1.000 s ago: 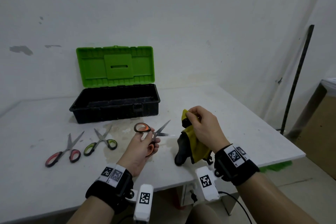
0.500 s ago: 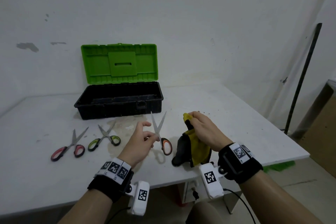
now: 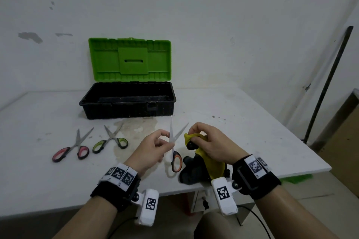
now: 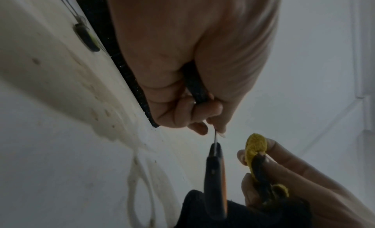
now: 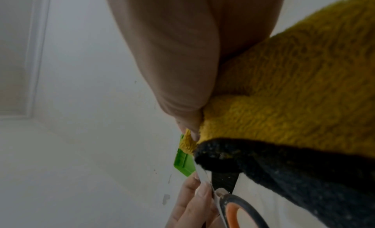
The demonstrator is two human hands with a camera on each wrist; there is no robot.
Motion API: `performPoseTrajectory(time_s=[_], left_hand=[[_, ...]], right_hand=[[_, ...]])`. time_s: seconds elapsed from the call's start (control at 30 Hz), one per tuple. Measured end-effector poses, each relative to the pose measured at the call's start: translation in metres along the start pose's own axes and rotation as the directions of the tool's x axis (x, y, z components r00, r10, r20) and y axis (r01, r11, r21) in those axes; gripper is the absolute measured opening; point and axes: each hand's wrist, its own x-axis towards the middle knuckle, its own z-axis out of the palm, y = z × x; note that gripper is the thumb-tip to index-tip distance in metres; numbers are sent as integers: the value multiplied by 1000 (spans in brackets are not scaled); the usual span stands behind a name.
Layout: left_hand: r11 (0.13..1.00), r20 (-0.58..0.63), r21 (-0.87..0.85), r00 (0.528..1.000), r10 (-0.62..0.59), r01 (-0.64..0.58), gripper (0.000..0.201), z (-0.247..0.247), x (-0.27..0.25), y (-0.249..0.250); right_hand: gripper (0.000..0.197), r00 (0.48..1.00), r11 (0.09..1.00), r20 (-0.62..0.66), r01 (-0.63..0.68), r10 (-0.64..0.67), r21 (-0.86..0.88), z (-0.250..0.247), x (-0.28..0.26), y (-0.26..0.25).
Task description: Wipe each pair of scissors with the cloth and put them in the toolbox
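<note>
My left hand [image 3: 155, 146] pinches the orange-handled scissors [image 3: 175, 151] by a blade, points up and spread, handles [image 4: 215, 183] hanging down. My right hand [image 3: 209, 144] grips the yellow and black cloth [image 3: 202, 161] just right of the blades, its lower end resting on the table. In the right wrist view the cloth [image 5: 284, 111] fills the right side, with the orange handle [image 5: 241, 213] below it. Red-handled scissors [image 3: 71, 149] and green-handled scissors [image 3: 111, 140] lie on the table to the left. The open toolbox [image 3: 127, 101], green lid up, stands behind them.
The white table [image 3: 242, 132] has a brownish stain in front of the toolbox. Its right edge and near edge lie close to my hands. A dark pole [image 3: 328, 81] leans against the wall at the right.
My left hand has turned the orange scissors from lying flat to blades up, handles hanging. My right hand with the cloth has come closer to the blades.
</note>
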Motion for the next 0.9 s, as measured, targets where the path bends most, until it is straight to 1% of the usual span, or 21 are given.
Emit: performPoseTrajectory(time_s=[0.13,0.23,0.3,0.4,0.53,0.6,0.7,0.73,0.8,0.9], left_hand=[[998,9,-54,1000,-22,22,12,1,1,-2],[999,-17,-49,1000,-17,16,16,3,3,-4],[999,-56,-42,998,-10,7,15,5,6,-6],[998,-100,-61,995,-9,3,12,8,9,-8],[998,-75,-66,997,1,-6,15,10,6,-6],[998,-65,-66,998,1,-5,14,10,6,-6],[999,-63,-53,998,-6,3,14,8,6,-8],[999,-56,-49,998,-11,8,13,7,7,-8],[999,-39,-52,999,-17,15,11,7,7,-9],[999,-35,-54,999,-6,4,13,9,6,-8]], right_hand=[[4,994,994,-104,13,-24,-107,5,1,0],[5,986,992,-158,28,-48,-123,15,1,-3],[5,979,984,-181,62,-93,-169,22,2,-6],[7,968,949,-184,113,-173,-294,30,4,-10],[14,950,930,-206,157,-234,-333,33,5,-7],[21,953,919,-183,163,-240,-360,32,2,-9],[36,977,898,-82,144,-195,-417,30,-4,-14],[36,981,898,-66,137,-181,-419,29,-4,-15],[28,982,891,-49,142,-180,-432,29,-3,-13],[22,972,855,-46,179,-229,-486,32,-2,-11]])
